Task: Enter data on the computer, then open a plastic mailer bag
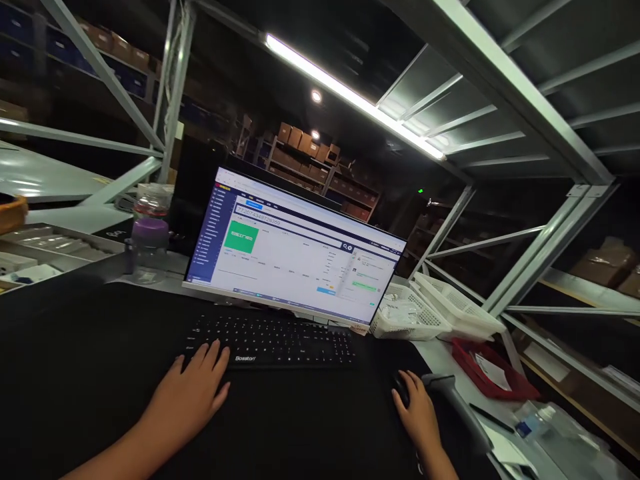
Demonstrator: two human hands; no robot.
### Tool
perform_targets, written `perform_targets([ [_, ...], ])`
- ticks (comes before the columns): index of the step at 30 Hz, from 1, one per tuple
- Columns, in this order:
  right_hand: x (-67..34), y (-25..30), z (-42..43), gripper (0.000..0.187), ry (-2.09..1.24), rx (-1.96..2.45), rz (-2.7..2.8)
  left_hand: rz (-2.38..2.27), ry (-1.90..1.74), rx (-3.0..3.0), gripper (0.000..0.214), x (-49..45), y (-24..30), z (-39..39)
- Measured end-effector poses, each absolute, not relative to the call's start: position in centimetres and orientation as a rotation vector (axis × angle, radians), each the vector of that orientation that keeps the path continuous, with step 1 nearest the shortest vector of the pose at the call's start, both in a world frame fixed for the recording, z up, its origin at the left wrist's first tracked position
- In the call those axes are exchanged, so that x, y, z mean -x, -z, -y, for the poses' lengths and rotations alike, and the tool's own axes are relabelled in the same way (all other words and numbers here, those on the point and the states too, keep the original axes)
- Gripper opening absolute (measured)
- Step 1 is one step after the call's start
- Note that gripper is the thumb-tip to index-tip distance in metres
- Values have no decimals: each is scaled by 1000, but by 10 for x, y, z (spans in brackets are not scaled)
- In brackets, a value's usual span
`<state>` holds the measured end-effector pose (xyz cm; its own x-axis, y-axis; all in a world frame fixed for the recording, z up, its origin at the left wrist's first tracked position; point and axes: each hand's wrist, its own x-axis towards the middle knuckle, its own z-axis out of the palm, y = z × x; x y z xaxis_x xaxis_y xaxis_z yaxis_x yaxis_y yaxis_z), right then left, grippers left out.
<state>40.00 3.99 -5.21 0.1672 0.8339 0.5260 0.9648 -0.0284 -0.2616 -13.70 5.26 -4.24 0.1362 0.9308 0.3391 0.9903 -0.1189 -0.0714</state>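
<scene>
At keyboard (273, 340), left hand (190, 393) flat, right hand (419, 408) perhaps on mouse (399, 384)

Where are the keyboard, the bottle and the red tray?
keyboard (280, 337), head view, on the middle rows of keys.
bottle (149, 235), head view, on its purple lid.
red tray (469, 365), head view, on its left wall.

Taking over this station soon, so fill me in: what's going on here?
A person works at a desk. Their left hand rests on the left end of the keyboard; the right hand covers a dark mouse beside a scanner. The monitor shows a software page with a green box.
</scene>
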Motion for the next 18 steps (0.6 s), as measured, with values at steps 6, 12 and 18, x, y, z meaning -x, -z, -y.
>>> perform_targets([
  [6, -301, 12, -35, 48, 284, 1683, 1930, 1798, 521, 2170, 61, 141, 53, -59],
  [12, -171, -7, -67, 50, 5, 1460, 2258, 1761, 488, 2163, 65, 141, 51, -58],
  [18, -133, -14, -97, 43, -35, 1668, 2133, 1696, 397, 2102, 71, 143, 52, -58],
])
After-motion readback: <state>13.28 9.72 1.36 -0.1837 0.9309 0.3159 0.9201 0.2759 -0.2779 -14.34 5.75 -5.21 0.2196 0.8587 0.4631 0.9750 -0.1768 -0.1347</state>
